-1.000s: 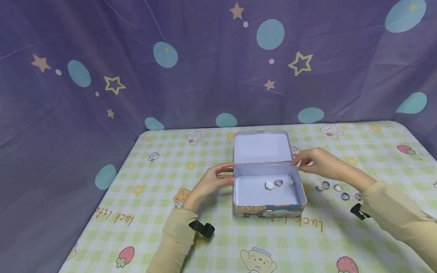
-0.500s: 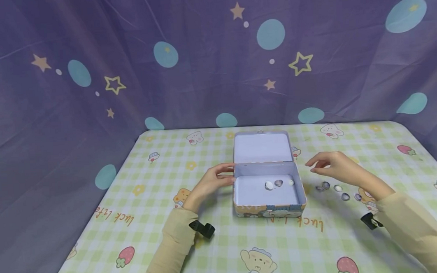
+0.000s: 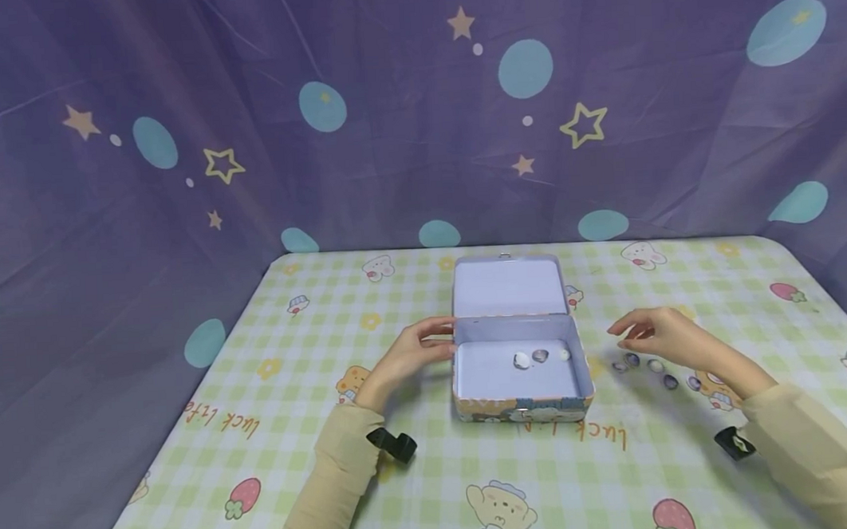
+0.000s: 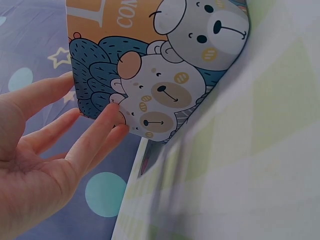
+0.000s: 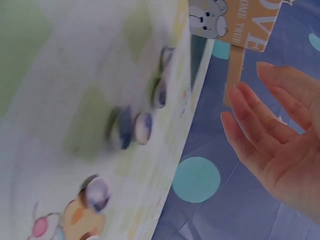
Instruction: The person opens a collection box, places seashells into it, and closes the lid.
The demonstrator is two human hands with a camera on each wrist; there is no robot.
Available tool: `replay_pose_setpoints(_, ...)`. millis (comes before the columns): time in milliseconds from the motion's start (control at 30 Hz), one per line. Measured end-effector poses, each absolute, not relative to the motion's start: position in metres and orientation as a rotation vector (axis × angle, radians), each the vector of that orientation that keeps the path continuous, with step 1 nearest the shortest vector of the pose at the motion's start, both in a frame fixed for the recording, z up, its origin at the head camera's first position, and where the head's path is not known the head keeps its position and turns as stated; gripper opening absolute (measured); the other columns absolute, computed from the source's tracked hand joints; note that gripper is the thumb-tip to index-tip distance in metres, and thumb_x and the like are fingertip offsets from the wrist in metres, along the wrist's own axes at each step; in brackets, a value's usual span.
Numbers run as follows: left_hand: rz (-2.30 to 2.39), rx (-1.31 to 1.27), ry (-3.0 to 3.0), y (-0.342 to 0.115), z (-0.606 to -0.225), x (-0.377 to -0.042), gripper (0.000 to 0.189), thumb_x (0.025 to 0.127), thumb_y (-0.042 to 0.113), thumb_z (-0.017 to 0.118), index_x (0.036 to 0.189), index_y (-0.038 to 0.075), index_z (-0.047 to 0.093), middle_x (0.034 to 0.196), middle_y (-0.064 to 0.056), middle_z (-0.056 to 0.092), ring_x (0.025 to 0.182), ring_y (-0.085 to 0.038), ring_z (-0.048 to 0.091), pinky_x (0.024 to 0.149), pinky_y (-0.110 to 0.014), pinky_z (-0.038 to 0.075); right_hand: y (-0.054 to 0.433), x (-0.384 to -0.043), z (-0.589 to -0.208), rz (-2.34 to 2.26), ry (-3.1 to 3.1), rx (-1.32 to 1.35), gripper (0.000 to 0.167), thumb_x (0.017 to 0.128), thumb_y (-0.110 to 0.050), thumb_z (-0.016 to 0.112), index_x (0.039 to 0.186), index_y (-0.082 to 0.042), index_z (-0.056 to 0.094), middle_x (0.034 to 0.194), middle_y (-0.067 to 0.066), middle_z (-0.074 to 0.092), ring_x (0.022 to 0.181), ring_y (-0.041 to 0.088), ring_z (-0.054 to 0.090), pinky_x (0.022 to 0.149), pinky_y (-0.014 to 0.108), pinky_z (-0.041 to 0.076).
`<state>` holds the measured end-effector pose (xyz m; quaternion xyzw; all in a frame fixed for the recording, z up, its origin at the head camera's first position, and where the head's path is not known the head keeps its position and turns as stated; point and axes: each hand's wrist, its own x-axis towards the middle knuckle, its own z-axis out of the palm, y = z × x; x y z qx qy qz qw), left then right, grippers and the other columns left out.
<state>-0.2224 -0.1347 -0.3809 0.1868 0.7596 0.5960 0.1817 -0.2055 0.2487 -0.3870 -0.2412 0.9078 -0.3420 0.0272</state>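
Observation:
A hinged tin box (image 3: 516,383) with bear drawings on its sides stands with its lid (image 3: 508,286) raised. On its white floor lie a white shell (image 3: 520,361), a greyish shell (image 3: 539,356) and a small pale shell (image 3: 564,354). My left hand (image 3: 407,353) touches the box's left wall with relaxed fingertips, as the left wrist view confirms. To the right of the box, my right hand (image 3: 668,335) hovers with loosely bent fingers and nothing in them. Several shells (image 3: 655,366) lie on the cloth just below it.
A green-and-white checked tablecloth (image 3: 320,478) with cartoon prints covers the table. Behind and to the left hangs a purple curtain (image 3: 402,138) with stars and blue ovals. Each wrist carries a black strap mount (image 3: 393,444).
My right hand has left the box's right edge and moved right and down toward the loose shells. The left hand stays at the box.

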Motion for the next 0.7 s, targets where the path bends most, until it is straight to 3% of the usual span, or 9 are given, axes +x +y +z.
replay_pose_setpoints(300, 1.690, 0.531, 2.137, -0.134, -0.381, -0.222, 0.050, 0.084, -0.001, 0.056, 0.130, -0.006, 0.037, 0.127, -0.031, 0.039, 0.113, -0.041, 0.044, 0.089, -0.033, 0.047, 0.257, -0.207, -0.396, -0.998, 2.753, -0.764, 0.021, 0.078, 0.000, 0.062, 0.099, 0.004, 0.063, 0.093, 0.015, 0.064, 0.075, 0.009, 0.059, 0.065, 0.023, 0.052)
replay_pose_setpoints(500, 1.684, 0.529, 2.144, -0.134, -0.381, -0.221, 0.050, 0.084, 0.000, 0.056, 0.130, -0.006, 0.037, 0.127, -0.031, 0.039, 0.112, -0.041, 0.045, 0.088, -0.033, 0.047, 0.260, -0.206, -0.398, -0.978, 2.704, -0.715, 0.026, 0.077, -0.004, 0.064, 0.101, 0.004, 0.062, 0.096, 0.016, 0.063, 0.080, 0.022, 0.058, 0.060, 0.022, 0.051)
replay_pose_setpoints(700, 1.679, 0.530, 2.152, -0.134, -0.381, -0.221, 0.050, 0.084, 0.000, 0.057, 0.129, -0.005, 0.038, 0.127, -0.030, 0.040, 0.112, -0.040, 0.045, 0.088, -0.033, 0.047, 0.263, -0.208, -0.404, -0.927, 2.691, -0.760, 0.027, 0.076, -0.003, 0.064, 0.102, 0.003, 0.061, 0.097, 0.014, 0.062, 0.083, 0.025, 0.058, 0.066, 0.025, 0.052)
